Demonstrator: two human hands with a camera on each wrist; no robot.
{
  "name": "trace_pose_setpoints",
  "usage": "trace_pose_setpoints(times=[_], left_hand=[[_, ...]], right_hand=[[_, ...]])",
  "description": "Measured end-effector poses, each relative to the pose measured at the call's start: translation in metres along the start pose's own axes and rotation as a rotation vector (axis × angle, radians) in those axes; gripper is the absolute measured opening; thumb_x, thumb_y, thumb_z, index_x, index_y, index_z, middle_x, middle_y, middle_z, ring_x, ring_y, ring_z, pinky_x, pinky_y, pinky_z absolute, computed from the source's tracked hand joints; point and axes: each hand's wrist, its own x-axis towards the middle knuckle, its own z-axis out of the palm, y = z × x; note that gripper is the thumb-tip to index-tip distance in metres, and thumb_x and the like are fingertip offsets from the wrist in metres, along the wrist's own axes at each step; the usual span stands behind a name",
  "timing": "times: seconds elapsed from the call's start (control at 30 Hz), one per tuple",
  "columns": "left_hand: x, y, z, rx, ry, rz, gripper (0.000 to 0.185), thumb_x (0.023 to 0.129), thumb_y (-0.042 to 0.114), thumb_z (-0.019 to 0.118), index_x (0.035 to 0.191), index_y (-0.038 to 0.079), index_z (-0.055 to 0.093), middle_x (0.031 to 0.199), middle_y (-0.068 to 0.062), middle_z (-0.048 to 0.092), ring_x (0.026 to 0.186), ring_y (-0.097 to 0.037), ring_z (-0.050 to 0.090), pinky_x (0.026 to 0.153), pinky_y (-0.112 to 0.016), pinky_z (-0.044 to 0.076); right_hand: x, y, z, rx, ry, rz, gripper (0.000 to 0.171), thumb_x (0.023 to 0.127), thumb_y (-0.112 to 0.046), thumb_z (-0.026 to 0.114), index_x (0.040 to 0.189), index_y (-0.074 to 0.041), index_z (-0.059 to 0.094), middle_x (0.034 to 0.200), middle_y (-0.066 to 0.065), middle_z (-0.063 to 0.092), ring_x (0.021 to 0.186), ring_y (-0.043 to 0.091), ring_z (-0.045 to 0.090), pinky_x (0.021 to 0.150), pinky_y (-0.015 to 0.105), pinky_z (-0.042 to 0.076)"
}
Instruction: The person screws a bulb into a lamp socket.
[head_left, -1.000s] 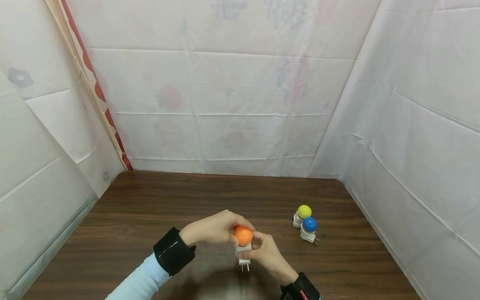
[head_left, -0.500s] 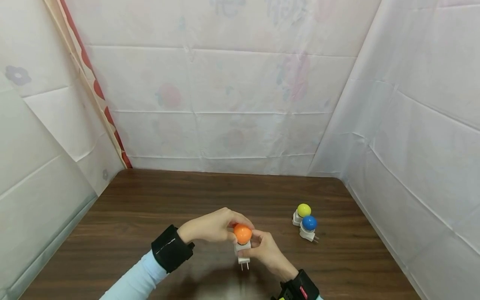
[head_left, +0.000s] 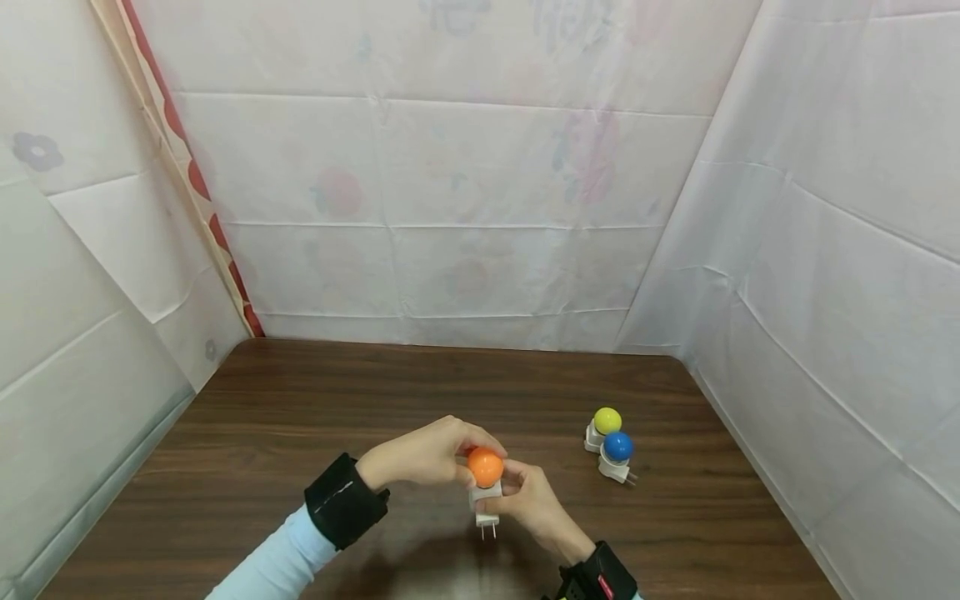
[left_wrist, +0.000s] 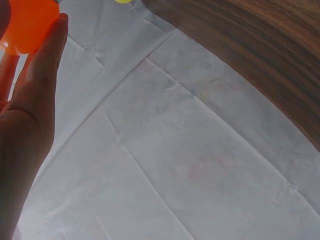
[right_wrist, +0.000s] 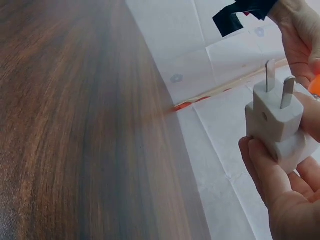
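Above the near middle of the table, my left hand (head_left: 429, 452) pinches an orange round bulb (head_left: 486, 467) between thumb and fingers. The bulb meets the top of a white plug-in lamp socket (head_left: 487, 518), whose two metal prongs point toward me. Thumb and fingers of my right hand (head_left: 534, 507) grip that socket from the right. In the right wrist view the socket (right_wrist: 275, 112) shows its flat prongs up close, with the right hand's fingers curled round its body. The left wrist view has the orange bulb (left_wrist: 30, 25) at its upper left corner, against the left hand's fingers.
To the right on the brown wooden table (head_left: 337, 383) lie two more white sockets, one with a yellow bulb (head_left: 607, 421), the other with a blue bulb (head_left: 618, 447). They sit close together. White sheeting (head_left: 465, 275) walls the table at the back and both sides.
Both hands keep hold of the bulb and the socket in nearly the same place. Only a very slight shift of the whole view shows.
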Motion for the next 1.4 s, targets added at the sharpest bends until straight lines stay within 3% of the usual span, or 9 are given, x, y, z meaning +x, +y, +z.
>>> trace_pose_setpoints(times=[0.23,0.37,0.67,0.77,0.87,1.0,1.17,1.4], left_hand=[[0.004,0.001,0.000,0.071,0.001,0.022,0.048,0.070,-0.009,0.064,0.113,0.011,0.065,0.107,0.006,0.065,0.086,-0.002,0.055,0.076,-0.016,0.047],[0.003,-0.001,-0.001,0.055,-0.026,-0.010,0.048,0.072,-0.008,0.063,0.115,0.013,0.064,0.109,0.007,0.064,0.087,-0.002,0.054,0.077,-0.016,0.047],[0.001,-0.010,0.003,-0.019,-0.017,-0.025,0.064,0.075,-0.002,0.067,0.133,0.019,0.048,0.132,0.002,0.050,0.112,-0.009,0.050,0.093,-0.027,0.045],[0.000,-0.011,0.005,-0.016,0.038,-0.026,0.066,0.076,0.008,0.071,0.136,0.018,0.044,0.137,0.000,0.046,0.118,-0.013,0.048,0.097,-0.035,0.044],[0.000,-0.008,0.008,0.009,0.132,-0.049,0.061,0.079,0.025,0.072,0.133,0.013,0.047,0.133,-0.003,0.051,0.118,-0.016,0.050,0.095,-0.037,0.045],[0.002,0.001,0.013,0.110,0.249,-0.127,0.055,0.079,0.037,0.070,0.124,0.009,0.056,0.116,-0.002,0.062,0.101,-0.013,0.060,0.081,-0.028,0.051],[0.008,0.010,0.025,0.226,0.336,-0.155,0.044,0.077,0.029,0.072,0.114,0.005,0.063,0.098,-0.003,0.068,0.076,-0.006,0.058,0.064,-0.018,0.046],[0.009,0.012,0.029,0.284,0.388,-0.112,0.034,0.077,0.022,0.073,0.106,0.006,0.067,0.092,-0.003,0.069,0.070,-0.005,0.056,0.060,-0.017,0.043]], right_hand=[[-0.002,-0.003,-0.002,0.012,0.002,0.009,0.049,0.071,-0.004,0.075,0.117,0.002,0.057,0.108,0.011,0.064,0.087,0.017,0.066,0.071,0.027,0.054],[-0.001,-0.001,-0.002,0.015,-0.014,0.024,0.050,0.072,-0.006,0.075,0.118,0.001,0.057,0.107,0.008,0.064,0.087,0.016,0.066,0.071,0.026,0.054],[0.000,0.000,-0.004,0.000,0.030,0.022,0.048,0.072,-0.008,0.076,0.117,0.000,0.058,0.111,0.012,0.064,0.092,0.020,0.066,0.076,0.029,0.053],[0.001,0.000,-0.006,0.001,0.041,0.020,0.050,0.072,-0.008,0.076,0.117,0.000,0.058,0.110,0.013,0.064,0.094,0.021,0.066,0.077,0.030,0.053],[0.002,0.001,-0.007,0.010,0.050,0.010,0.051,0.072,-0.008,0.076,0.118,0.001,0.057,0.110,0.013,0.064,0.095,0.021,0.065,0.078,0.030,0.053],[0.003,0.003,-0.007,0.013,0.071,-0.005,0.052,0.072,-0.006,0.076,0.120,0.002,0.056,0.110,0.014,0.064,0.095,0.020,0.065,0.078,0.029,0.054],[0.003,0.003,-0.007,-0.001,0.098,-0.013,0.050,0.072,-0.006,0.076,0.118,0.002,0.057,0.110,0.013,0.064,0.093,0.018,0.065,0.076,0.027,0.054],[0.002,0.002,-0.005,-0.022,0.113,-0.012,0.048,0.071,-0.007,0.076,0.115,0.001,0.060,0.111,0.012,0.064,0.092,0.017,0.065,0.076,0.026,0.053]])
